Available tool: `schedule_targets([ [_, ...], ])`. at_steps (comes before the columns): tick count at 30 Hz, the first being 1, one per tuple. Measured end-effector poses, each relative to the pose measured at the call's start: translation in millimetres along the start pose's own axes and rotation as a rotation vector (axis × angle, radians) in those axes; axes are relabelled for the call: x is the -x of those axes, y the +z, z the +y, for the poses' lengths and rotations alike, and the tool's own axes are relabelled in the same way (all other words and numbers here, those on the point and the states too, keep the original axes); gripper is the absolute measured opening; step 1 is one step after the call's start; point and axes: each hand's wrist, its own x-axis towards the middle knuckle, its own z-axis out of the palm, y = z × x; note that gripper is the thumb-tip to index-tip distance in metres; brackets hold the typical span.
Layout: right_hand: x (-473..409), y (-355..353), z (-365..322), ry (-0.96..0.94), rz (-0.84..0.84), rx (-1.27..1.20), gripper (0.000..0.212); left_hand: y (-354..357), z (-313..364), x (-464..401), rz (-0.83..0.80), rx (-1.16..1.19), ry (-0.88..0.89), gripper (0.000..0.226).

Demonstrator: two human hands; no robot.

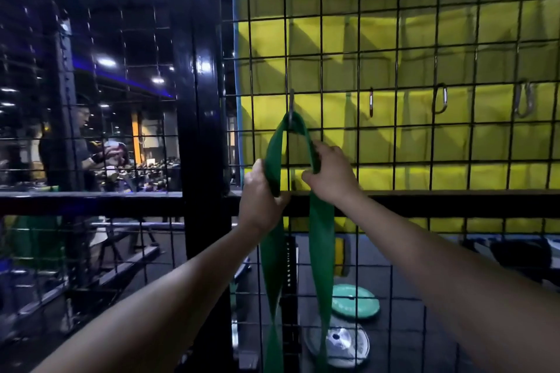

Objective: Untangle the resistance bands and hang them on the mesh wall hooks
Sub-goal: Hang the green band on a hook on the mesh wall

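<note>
A green resistance band [321,251] is looped over a metal hook [291,106] on the black mesh wall [394,142]. Its two strands hang down past the lower edge of the view, the left one twisted low down. My left hand [260,194] grips the left strand just below the hook. My right hand [330,172] pinches the right strand at about the same height. Both hands sit close against the mesh.
Three more carabiner hooks [371,101] [440,98] [525,100] hang on the mesh to the right. A yellow mat [424,48] hangs behind it. A thick black post [200,100] stands at left. Weight plates [354,300] lie on the floor behind the mesh. A person [75,145] stands far left.
</note>
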Motion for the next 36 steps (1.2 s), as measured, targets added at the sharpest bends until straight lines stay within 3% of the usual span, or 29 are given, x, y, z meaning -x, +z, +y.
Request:
schedule_targets([
  [5,29,7,14,-0.012,0.039,-0.095,0.065,4,-9,25,0.022,0.076,0.003,0.071],
  [10,77,21,52,0.066,0.084,-0.200,0.042,15,-17,68,0.094,-0.003,-0.077,0.057],
  [14,114,46,90,0.180,-0.094,-0.159,0.038,38,-31,109,0.011,0.037,-0.300,0.050],
  [17,141,70,110,0.240,-0.257,-0.192,0.044,61,-54,135,-0.034,0.065,-0.382,0.076],
  [18,148,80,116,0.249,-0.286,-0.191,0.043,67,-63,142,-0.054,0.078,-0.409,0.074],
  [21,163,103,122,0.275,-0.331,-0.139,0.036,79,-79,153,-0.113,0.061,-0.522,0.027],
  [25,174,122,127,0.279,-0.261,-0.165,0.016,89,-97,160,-0.072,0.003,-0.493,0.022],
  [29,192,114,139,0.535,-0.198,-0.502,0.012,80,-108,180,-0.089,0.341,-0.578,0.022],
  [32,207,103,142,0.700,-0.148,-0.670,0.025,65,-106,198,-0.111,0.420,-0.564,0.017],
  [36,223,84,133,0.654,-0.122,-0.650,0.026,48,-89,216,-0.297,0.486,-0.575,0.017],
])
